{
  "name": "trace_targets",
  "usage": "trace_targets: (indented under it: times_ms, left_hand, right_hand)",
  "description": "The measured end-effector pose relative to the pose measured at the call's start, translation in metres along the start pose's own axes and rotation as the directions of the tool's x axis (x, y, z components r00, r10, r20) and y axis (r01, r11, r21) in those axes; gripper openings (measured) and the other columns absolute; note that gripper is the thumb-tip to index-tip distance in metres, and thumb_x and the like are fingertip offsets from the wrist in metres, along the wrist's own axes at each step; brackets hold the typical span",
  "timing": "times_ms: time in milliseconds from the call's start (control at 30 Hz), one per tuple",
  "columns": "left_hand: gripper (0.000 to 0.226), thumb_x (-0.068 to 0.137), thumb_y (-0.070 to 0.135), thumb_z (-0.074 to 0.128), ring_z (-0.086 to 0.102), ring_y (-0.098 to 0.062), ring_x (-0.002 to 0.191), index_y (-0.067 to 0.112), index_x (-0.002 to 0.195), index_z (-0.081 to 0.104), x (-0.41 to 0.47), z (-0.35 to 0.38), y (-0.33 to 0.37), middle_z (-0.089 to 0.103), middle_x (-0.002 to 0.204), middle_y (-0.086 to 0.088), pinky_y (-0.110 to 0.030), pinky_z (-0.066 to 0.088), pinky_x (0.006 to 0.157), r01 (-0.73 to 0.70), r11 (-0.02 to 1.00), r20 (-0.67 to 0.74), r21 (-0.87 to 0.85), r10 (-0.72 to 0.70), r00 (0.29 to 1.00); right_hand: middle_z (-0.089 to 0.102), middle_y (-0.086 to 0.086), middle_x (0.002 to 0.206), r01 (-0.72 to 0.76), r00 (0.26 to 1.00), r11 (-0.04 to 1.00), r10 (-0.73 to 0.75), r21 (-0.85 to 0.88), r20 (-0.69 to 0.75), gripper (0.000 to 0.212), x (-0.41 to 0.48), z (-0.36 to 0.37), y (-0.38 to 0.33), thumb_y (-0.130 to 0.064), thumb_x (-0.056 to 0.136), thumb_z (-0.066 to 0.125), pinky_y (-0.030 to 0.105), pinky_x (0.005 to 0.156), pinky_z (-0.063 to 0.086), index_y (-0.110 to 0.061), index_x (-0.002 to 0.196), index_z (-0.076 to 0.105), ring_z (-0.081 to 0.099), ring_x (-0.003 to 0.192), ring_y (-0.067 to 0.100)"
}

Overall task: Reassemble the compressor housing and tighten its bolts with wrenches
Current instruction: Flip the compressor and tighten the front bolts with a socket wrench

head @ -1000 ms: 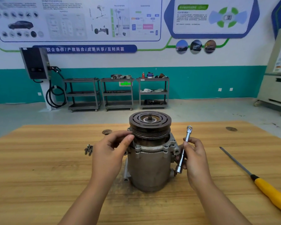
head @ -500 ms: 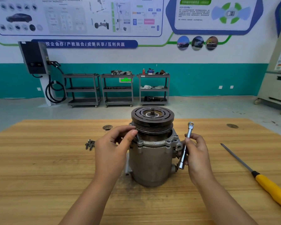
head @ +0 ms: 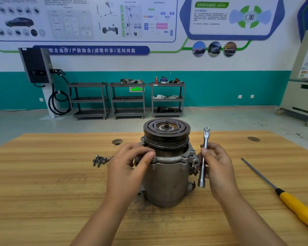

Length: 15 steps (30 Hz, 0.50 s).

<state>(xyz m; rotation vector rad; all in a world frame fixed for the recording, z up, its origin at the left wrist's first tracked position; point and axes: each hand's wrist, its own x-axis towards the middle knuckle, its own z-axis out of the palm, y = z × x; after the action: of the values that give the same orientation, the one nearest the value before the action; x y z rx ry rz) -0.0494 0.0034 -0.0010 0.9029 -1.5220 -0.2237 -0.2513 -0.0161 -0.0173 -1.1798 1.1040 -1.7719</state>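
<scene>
A compressor housing (head: 165, 176) stood upright on the table (head: 43, 192). The left hand (head: 126, 167) curled its fingers at the flange (head: 169, 158); whether they pinched anything was hidden. The right hand (head: 219, 166) gripped a socket wrench (head: 204, 157) just beside. Threading the bolts (head: 99, 159) by hand first seemed wise.

Compressor (head: 167, 180): dull grey cast metal, grimy; pulley (head: 166, 133) dark, matt, rusty. Wrench (head: 203, 157): bright polished metal. Desk (head: 43, 192): grained wood, smooth. Screwdriver (head: 299, 208): yellow glossy plastic handle, matt shaft.
</scene>
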Motion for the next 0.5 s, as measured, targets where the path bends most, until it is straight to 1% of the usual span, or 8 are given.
trace_targets:
  times_ms: [67,100,167,233,333,400,467,500]
  left_hand:
    - [0.012,0.078,0.021,0.071,0.057,-0.003,0.079,0.032,0.079,0.070,-0.002,0.002,-0.001,0.064,0.081,0.013,-0.006,0.037,0.064,0.029,0.999,0.003,-0.013,-0.029,1.000]
    - [0.012,0.077,0.021,0.072,0.056,-0.002,0.078,0.033,0.080,0.070,-0.004,0.004,0.000,0.062,0.082,0.014,-0.006,0.038,0.064,0.049,0.999,-0.005,-0.023,-0.050,0.999]
    - [0.011,0.074,0.029,0.073,0.054,0.000,0.075,0.036,0.081,0.070,-0.008,0.008,0.001,0.057,0.082,0.016,-0.006,0.038,0.065,0.107,0.992,-0.036,-0.059,-0.109,0.993]
    - [0.016,0.072,0.029,0.075,0.053,0.001,0.076,0.039,0.083,0.068,-0.014,0.013,0.001,0.055,0.080,0.015,-0.006,0.039,0.065,0.155,0.985,-0.072,-0.074,-0.160,0.985]
    - [0.022,0.073,0.024,0.076,0.053,0.000,0.076,0.040,0.084,0.067,-0.018,0.020,0.003,0.055,0.078,0.011,-0.006,0.038,0.064,0.191,0.978,-0.124,-0.083,-0.200,0.972]
    - [0.022,0.073,0.023,0.076,0.052,0.000,0.075,0.040,0.084,0.067,-0.019,0.021,0.003,0.054,0.076,0.010,-0.005,0.037,0.063,0.206,0.974,-0.147,-0.095,-0.219,0.965]
    - [0.022,0.072,0.023,0.077,0.051,0.001,0.073,0.040,0.083,0.068,-0.019,0.021,0.003,0.053,0.074,0.014,-0.005,0.037,0.063,0.215,0.972,-0.160,-0.099,-0.229,0.960]
    - [0.022,0.072,0.023,0.078,0.051,0.002,0.072,0.040,0.082,0.068,-0.019,0.021,0.003,0.053,0.075,0.017,-0.005,0.037,0.063,0.218,0.971,-0.160,-0.103,-0.232,0.959]
  right_hand:
    - [0.061,-0.004,0.057,0.084,0.996,0.996,-0.084,0.031,0.006,0.014,0.002,-0.003,-0.014,-0.008,0.094,0.048,0.016,0.047,0.045,-0.017,0.088,0.058,0.055,0.052,0.007]
    - [0.061,-0.004,0.060,0.123,0.992,0.990,-0.124,0.062,0.005,0.015,0.004,-0.004,-0.024,-0.009,0.094,0.048,0.016,0.049,0.045,-0.017,0.088,0.059,0.056,0.056,0.008]
    - [0.062,-0.005,0.063,0.178,0.982,0.975,-0.184,0.133,0.034,0.013,0.008,-0.002,-0.045,-0.010,0.092,0.050,0.014,0.043,0.040,-0.018,0.087,0.060,0.057,0.057,0.006]
    - [0.062,-0.006,0.064,0.193,0.967,0.962,-0.219,0.191,0.128,0.006,0.011,0.007,-0.067,-0.016,0.086,0.054,0.013,0.039,0.035,-0.017,0.089,0.059,0.057,0.056,0.006]
    - [0.062,-0.005,0.064,0.200,0.915,0.953,-0.265,0.229,0.304,0.019,0.012,0.031,-0.092,-0.026,0.073,0.060,0.013,0.039,0.036,-0.015,0.088,0.060,0.059,0.057,0.007]
    - [0.064,-0.005,0.064,0.223,0.879,0.948,-0.296,0.226,0.374,0.020,0.011,0.049,-0.102,-0.025,0.071,0.062,0.014,0.040,0.039,-0.014,0.088,0.060,0.061,0.058,0.007]
    - [0.067,-0.003,0.065,0.268,0.859,0.942,-0.329,0.202,0.392,0.017,0.012,0.065,-0.105,-0.021,0.073,0.061,0.015,0.044,0.043,-0.014,0.089,0.061,0.063,0.061,0.007]
    - [0.068,-0.003,0.066,0.296,0.851,0.938,-0.345,0.180,0.397,0.014,0.013,0.071,-0.106,-0.016,0.077,0.061,0.016,0.049,0.047,-0.014,0.090,0.061,0.064,0.063,0.008]
